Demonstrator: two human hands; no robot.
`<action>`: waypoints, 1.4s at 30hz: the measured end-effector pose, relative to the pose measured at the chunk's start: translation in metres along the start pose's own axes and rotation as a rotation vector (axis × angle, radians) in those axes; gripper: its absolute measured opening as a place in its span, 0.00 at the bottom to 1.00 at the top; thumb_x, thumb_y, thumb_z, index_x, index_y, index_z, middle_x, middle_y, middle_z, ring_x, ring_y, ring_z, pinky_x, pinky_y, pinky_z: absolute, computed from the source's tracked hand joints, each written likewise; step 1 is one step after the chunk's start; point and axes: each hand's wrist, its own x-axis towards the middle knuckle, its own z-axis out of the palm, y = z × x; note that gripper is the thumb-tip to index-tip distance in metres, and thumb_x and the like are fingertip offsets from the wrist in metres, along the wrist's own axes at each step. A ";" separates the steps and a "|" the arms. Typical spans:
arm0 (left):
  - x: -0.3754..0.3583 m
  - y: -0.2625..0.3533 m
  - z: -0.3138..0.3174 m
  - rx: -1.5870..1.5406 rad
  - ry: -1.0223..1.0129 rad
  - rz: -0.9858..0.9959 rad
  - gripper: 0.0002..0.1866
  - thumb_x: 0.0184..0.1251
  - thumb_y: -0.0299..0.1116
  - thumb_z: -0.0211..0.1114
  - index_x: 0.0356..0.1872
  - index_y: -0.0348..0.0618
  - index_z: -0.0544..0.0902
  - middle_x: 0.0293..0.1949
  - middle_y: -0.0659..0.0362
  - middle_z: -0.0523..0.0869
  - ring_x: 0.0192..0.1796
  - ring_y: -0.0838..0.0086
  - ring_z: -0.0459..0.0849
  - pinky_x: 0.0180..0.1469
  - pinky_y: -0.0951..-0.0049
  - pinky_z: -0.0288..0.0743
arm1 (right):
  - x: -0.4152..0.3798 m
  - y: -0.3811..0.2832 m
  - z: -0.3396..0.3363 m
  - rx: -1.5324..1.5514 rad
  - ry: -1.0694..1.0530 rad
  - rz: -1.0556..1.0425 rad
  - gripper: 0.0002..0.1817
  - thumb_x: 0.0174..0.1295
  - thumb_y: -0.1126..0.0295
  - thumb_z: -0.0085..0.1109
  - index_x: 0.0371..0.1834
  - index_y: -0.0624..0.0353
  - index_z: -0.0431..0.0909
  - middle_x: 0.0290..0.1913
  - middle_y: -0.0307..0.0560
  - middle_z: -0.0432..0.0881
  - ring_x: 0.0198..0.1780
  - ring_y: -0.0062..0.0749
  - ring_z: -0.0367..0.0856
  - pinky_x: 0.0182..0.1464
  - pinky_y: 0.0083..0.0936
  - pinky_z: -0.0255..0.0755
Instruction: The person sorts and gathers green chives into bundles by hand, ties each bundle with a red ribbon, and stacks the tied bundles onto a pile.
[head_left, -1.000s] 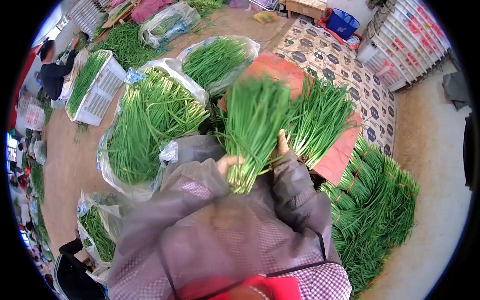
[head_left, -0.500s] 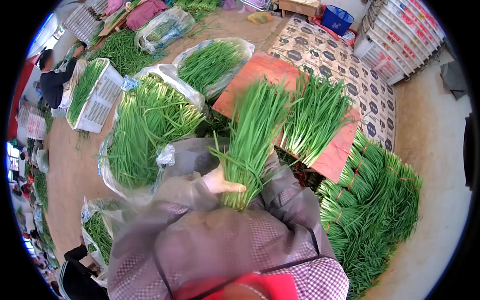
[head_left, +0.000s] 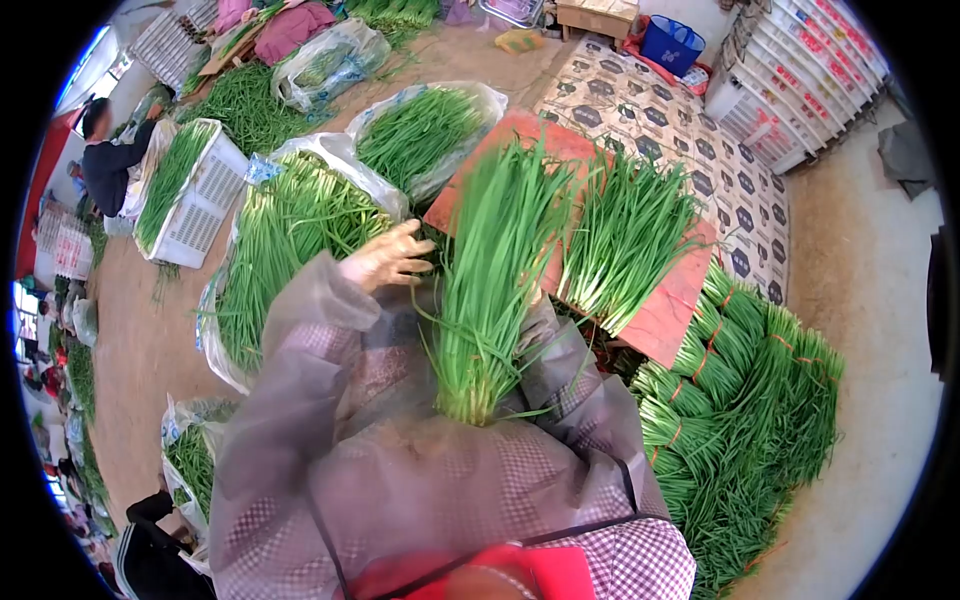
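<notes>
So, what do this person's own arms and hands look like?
The left sleeve and right sleeve are loose, sheer and greyish-purple, with a checked layer showing through. The left hand is bare; the right hand is mostly hidden.

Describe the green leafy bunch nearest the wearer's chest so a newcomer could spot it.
Find the flat red board right of centre. Overlapping its left side in view is the tall sheaf of long green leaves. Unlike the green bunch lying on the board, its stalk ends show against the translucent greyish smock.
</notes>
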 end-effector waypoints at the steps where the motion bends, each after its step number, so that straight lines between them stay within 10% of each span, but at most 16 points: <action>1: 0.009 -0.005 0.012 0.013 -0.064 0.061 0.52 0.61 0.47 0.67 0.75 0.47 0.39 0.70 0.50 0.62 0.68 0.60 0.66 0.69 0.55 0.60 | 0.006 -0.003 0.002 0.006 -0.011 -0.017 0.48 0.44 0.48 0.73 0.67 0.60 0.62 0.61 0.51 0.73 0.60 0.45 0.72 0.62 0.43 0.66; 8: 0.022 0.052 0.116 0.339 -0.039 0.826 0.55 0.43 0.33 0.80 0.71 0.42 0.52 0.64 0.57 0.68 0.66 0.69 0.64 0.67 0.65 0.59 | 0.063 -0.082 0.012 0.107 -0.139 -0.218 0.49 0.42 0.50 0.76 0.66 0.60 0.63 0.60 0.50 0.73 0.60 0.44 0.72 0.62 0.42 0.65; 10: 0.015 0.087 0.134 0.343 0.001 0.912 0.53 0.43 0.34 0.81 0.70 0.39 0.55 0.62 0.55 0.71 0.64 0.70 0.67 0.65 0.66 0.63 | 0.076 -0.129 0.016 0.104 -0.210 -0.305 0.48 0.37 0.65 0.80 0.64 0.61 0.65 0.58 0.47 0.76 0.59 0.36 0.73 0.60 0.36 0.68; 14: 0.017 0.134 0.145 0.386 0.073 0.956 0.51 0.40 0.37 0.82 0.65 0.32 0.60 0.57 0.49 0.74 0.61 0.62 0.73 0.66 0.63 0.65 | 0.082 -0.227 0.043 -0.298 -0.294 -0.352 0.43 0.40 0.76 0.77 0.63 0.63 0.66 0.54 0.46 0.79 0.54 0.34 0.77 0.57 0.34 0.72; 16: 0.017 0.153 0.155 0.339 0.021 1.026 0.50 0.40 0.36 0.82 0.64 0.33 0.61 0.57 0.49 0.75 0.60 0.64 0.74 0.66 0.64 0.66 | 0.091 -0.236 0.035 -0.100 -0.280 -0.404 0.37 0.38 0.74 0.79 0.57 0.63 0.73 0.49 0.46 0.82 0.50 0.34 0.80 0.54 0.33 0.75; 20: 0.049 0.155 0.142 0.240 0.038 0.856 0.46 0.43 0.28 0.80 0.66 0.38 0.63 0.56 0.55 0.76 0.59 0.68 0.75 0.63 0.66 0.69 | 0.105 -0.267 0.006 -0.693 -0.318 -0.148 0.38 0.41 0.68 0.79 0.60 0.59 0.72 0.53 0.46 0.81 0.55 0.36 0.78 0.56 0.32 0.74; 25: 0.139 0.104 0.087 0.385 -0.088 0.829 0.59 0.40 0.40 0.82 0.70 0.34 0.51 0.65 0.48 0.67 0.69 0.63 0.63 0.71 0.63 0.54 | 0.103 -0.228 -0.016 -1.183 -0.274 -0.449 0.33 0.46 0.64 0.75 0.58 0.58 0.74 0.54 0.45 0.79 0.55 0.37 0.75 0.55 0.33 0.71; 32: 0.142 0.102 0.098 0.028 -0.144 0.872 0.51 0.44 0.29 0.80 0.69 0.38 0.56 0.61 0.52 0.72 0.64 0.66 0.71 0.64 0.60 0.69 | 0.129 -0.197 -0.026 -0.575 -0.221 -0.363 0.35 0.51 0.68 0.70 0.64 0.56 0.66 0.59 0.46 0.74 0.59 0.36 0.72 0.60 0.35 0.70; 35: 0.127 0.114 0.098 0.335 0.238 0.809 0.44 0.43 0.29 0.80 0.63 0.38 0.65 0.55 0.55 0.77 0.57 0.68 0.77 0.61 0.63 0.72 | 0.156 -0.187 -0.028 -0.193 -0.267 -0.297 0.36 0.53 0.70 0.68 0.67 0.55 0.63 0.61 0.46 0.71 0.61 0.36 0.71 0.62 0.35 0.69; 39: 0.129 0.112 0.085 0.065 -0.041 0.920 0.47 0.40 0.28 0.82 0.65 0.39 0.64 0.58 0.58 0.75 0.59 0.71 0.75 0.62 0.67 0.70 | 0.178 -0.173 -0.041 0.335 -0.425 -0.149 0.38 0.56 0.72 0.66 0.70 0.54 0.58 0.64 0.47 0.69 0.63 0.36 0.69 0.64 0.36 0.69; 42: 0.129 0.114 0.066 0.306 -0.019 0.762 0.58 0.37 0.29 0.83 0.70 0.43 0.52 0.66 0.52 0.64 0.66 0.61 0.67 0.66 0.63 0.66 | 0.187 -0.167 -0.041 0.063 -0.385 -0.174 0.39 0.57 0.74 0.65 0.71 0.55 0.57 0.63 0.47 0.69 0.63 0.35 0.70 0.64 0.36 0.70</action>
